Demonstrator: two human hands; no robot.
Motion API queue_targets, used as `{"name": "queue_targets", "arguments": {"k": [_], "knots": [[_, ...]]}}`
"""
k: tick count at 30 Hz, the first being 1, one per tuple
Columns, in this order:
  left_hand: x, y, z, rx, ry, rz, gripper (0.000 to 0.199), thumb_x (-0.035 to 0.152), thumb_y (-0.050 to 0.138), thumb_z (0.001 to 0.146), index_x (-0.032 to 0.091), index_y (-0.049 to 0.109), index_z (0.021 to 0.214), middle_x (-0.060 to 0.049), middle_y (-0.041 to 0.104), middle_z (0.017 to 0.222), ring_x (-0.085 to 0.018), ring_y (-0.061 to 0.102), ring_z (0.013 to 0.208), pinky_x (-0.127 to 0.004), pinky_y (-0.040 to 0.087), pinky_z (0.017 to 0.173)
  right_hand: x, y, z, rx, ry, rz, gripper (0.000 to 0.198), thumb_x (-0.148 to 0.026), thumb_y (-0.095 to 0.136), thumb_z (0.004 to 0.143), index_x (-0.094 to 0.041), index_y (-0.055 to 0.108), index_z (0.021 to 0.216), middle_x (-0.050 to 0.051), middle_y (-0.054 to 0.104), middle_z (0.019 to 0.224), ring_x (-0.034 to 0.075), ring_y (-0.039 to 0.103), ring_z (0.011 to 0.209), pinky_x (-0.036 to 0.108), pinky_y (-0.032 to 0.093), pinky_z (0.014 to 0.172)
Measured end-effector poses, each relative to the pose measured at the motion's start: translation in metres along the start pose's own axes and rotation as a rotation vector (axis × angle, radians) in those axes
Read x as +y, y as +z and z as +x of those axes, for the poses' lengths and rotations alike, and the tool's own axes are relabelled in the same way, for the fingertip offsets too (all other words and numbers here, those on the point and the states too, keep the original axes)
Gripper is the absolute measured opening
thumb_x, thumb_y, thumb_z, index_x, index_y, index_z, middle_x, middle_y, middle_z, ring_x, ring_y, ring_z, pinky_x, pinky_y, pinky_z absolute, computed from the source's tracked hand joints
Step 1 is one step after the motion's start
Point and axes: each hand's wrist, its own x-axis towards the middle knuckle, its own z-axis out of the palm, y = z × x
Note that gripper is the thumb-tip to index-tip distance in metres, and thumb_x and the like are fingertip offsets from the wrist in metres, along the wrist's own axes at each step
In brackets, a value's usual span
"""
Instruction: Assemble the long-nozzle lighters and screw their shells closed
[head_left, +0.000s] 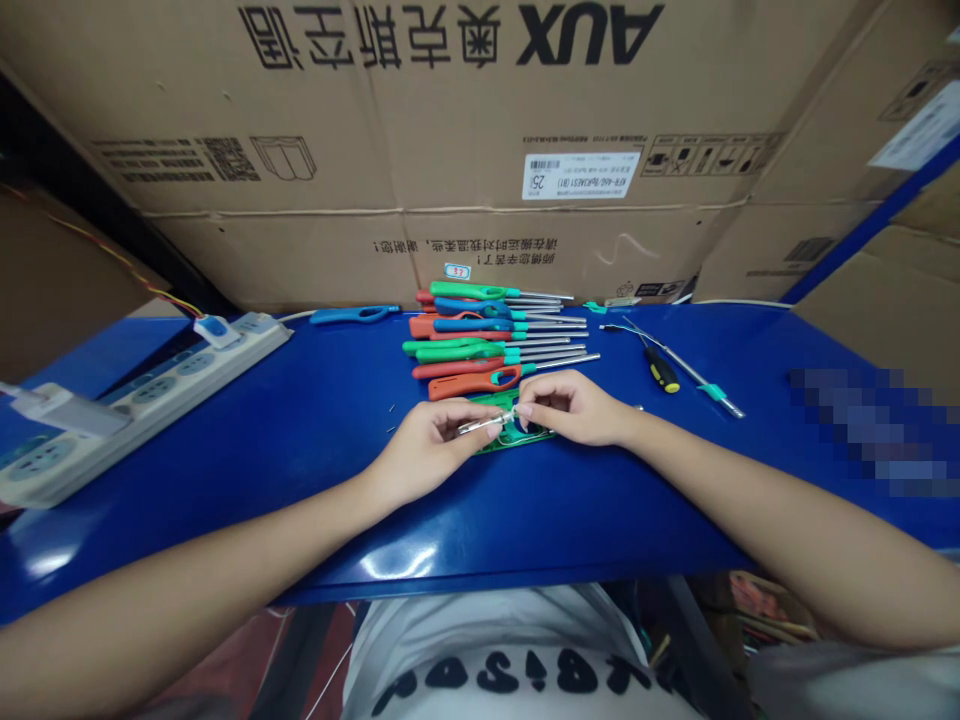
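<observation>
My left hand (433,447) is closed on a slim, shiny, whitish part (478,425) with a narrow end poking out to the left. Beside it my right hand (574,407) pinches something small and pale, perhaps a thin wire or tube, at the right end of that part. Under both hands lies an open green lighter casing (491,446), partly covered by the fingers. Just beyond it an orange stick lighter (465,385) tops the near end of a row of red, green and blue stick lighters (457,350), metal tubes pointing right.
A yellow-and-black screwdriver (660,370) and a loose metal tube (694,373) with a teal piece lie to the right. At the left sits a power strip (150,400) with plugs. A blue handle piece (352,314) lies at the back, before a large cardboard box (450,130). Tiny screws (391,430) lie left.
</observation>
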Motion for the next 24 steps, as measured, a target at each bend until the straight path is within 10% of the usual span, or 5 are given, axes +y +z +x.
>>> {"name": "queue_targets", "arguments": {"k": [24], "knots": [[-0.0053, -0.0016, -0.0012, -0.055, 0.072, 0.127, 0.028, 0.032, 0.072, 0.086, 0.014, 0.078, 0.107, -0.012, 0.076, 0.109, -0.025, 0.072, 0.097, -0.033, 0.056, 0.086, -0.0001, -0.0010, -0.0017, -0.048, -0.005, -0.082, 0.024, -0.033, 0.061, 0.092, -0.015, 0.062, 0.075, 0.000, 0.058, 0.070, 0.011, 0.050, 0.063, 0.023, 0.041, 0.060]]}}
